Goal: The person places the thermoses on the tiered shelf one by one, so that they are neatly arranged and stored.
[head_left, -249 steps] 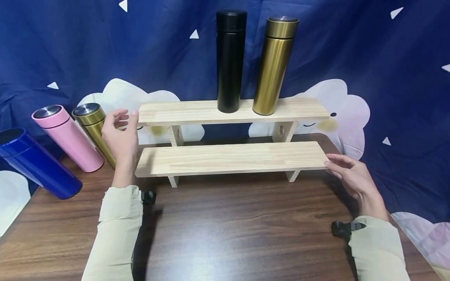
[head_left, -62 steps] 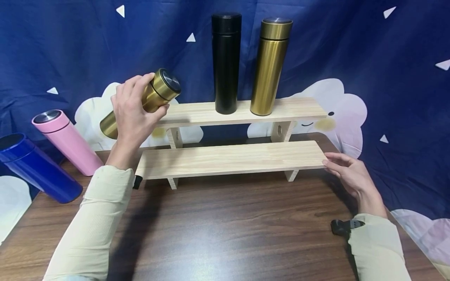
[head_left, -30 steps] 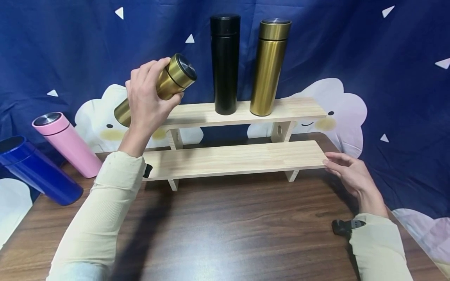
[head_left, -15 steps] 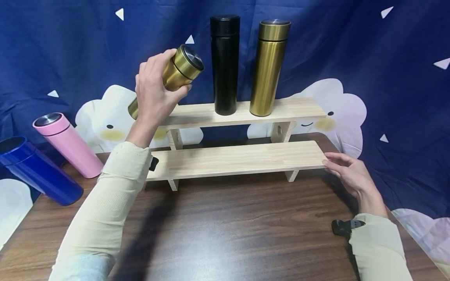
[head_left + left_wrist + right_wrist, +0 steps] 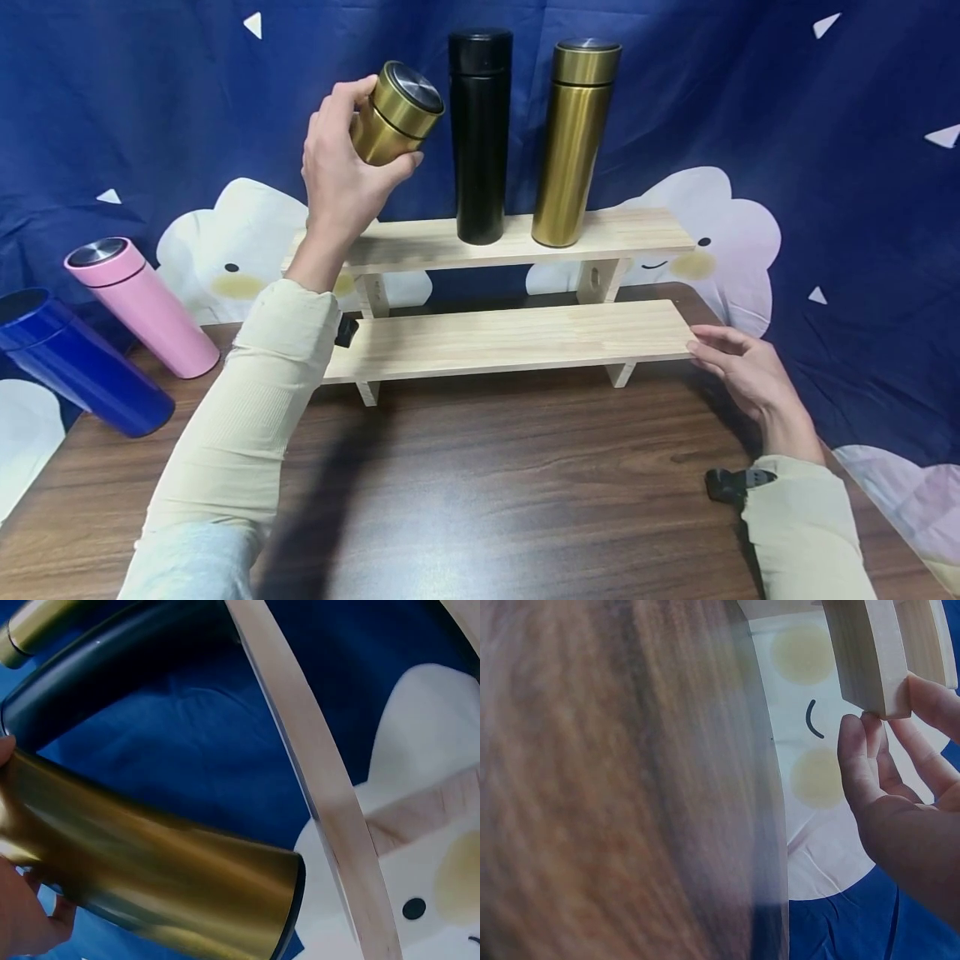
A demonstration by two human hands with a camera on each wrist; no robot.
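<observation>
My left hand (image 5: pixel 341 162) grips a gold thermos (image 5: pixel 397 112) round its upper body, its steel-topped lid leaning right. In the left wrist view the base of this gold thermos (image 5: pixel 172 855) is in the air, apart from the pale shelf board. Below it is the left part of the two-tier wooden shelf's upper board (image 5: pixel 420 242). A black thermos (image 5: pixel 480 142) and a second gold thermos (image 5: pixel 576 150) stand on that board, to the right. My right hand (image 5: pixel 750 375) holds the right end of the lower board (image 5: pixel 495 340) between thumb and fingers.
On the brown wooden table (image 5: pixel 510 492), a pink thermos (image 5: pixel 150 308) and a blue thermos (image 5: pixel 82 362) stand at the left. A dark blue curtain (image 5: pixel 862 250) with printed clouds hangs close behind the shelf.
My left hand took the gold thermos from beside the pink one, lifted it, and carried it right and up over the upper board. The thermos tilts less. My right hand stays at the lower board's end.
</observation>
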